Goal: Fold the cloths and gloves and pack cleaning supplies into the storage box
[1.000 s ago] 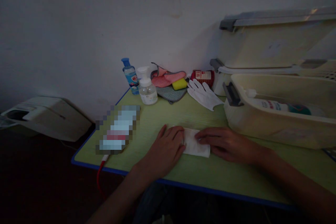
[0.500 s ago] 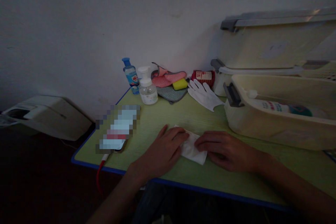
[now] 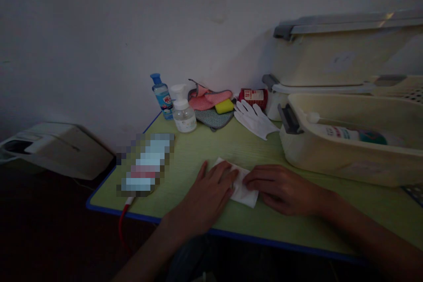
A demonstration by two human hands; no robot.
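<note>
A folded white tissue (image 3: 243, 194) lies on the green table top, with both hands on it. My left hand (image 3: 206, 196) rests palm down over its left part, fingers stretched out and apart. At the tissue's right edge, the fingers of my right hand (image 3: 280, 189) are bent and held together, their tips on the paper. The right thumb is partly hidden beneath the hand. Behind the tissue lies a white glove (image 3: 254, 120), touched by neither hand.
Left of my hands lies a blurred phone (image 3: 148, 163) with a red cable (image 3: 122, 224). Along the back stand a blue bottle (image 3: 162, 97) and a pump bottle (image 3: 184, 116), beside cloths (image 3: 213, 119), a yellow sponge (image 3: 224, 106) and a red container (image 3: 254, 96). Cream bins (image 3: 330, 163) occupy the right.
My left hand has flattened slightly, its fingers more spread over the tissue. The right hand keeps nearly the same place. The whole view has shifted a little.
</note>
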